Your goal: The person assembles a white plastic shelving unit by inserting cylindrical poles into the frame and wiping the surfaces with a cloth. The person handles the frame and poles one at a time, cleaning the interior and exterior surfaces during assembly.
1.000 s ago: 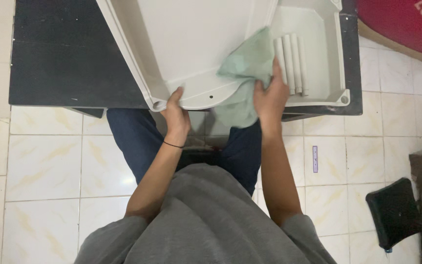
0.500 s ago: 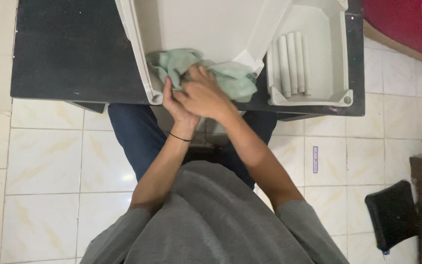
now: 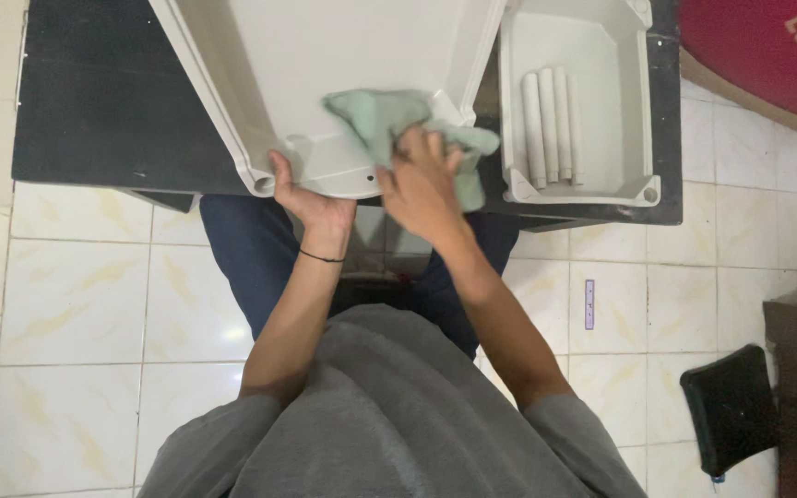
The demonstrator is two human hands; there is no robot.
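Note:
A large off-white plastic tray (image 3: 325, 55) lies tilted across a black table (image 3: 94, 111). My left hand (image 3: 311, 203) grips the tray's near rim from below, a thin black band on the wrist. My right hand (image 3: 422, 184) presses a pale green cloth (image 3: 375, 115) onto the tray's inner surface near its right edge. The cloth bunches under and beside my fingers.
A second off-white bin (image 3: 578, 101) with several ribbed rods inside sits to the right on the table. A red curved object (image 3: 767, 55) fills the top right corner. A black stool seat (image 3: 731, 406) stands on the tiled floor at lower right.
My right hand with the cloth swept from the tray's right side to the left over my left hand, then back toward the middle. The left hand stayed on the rim.

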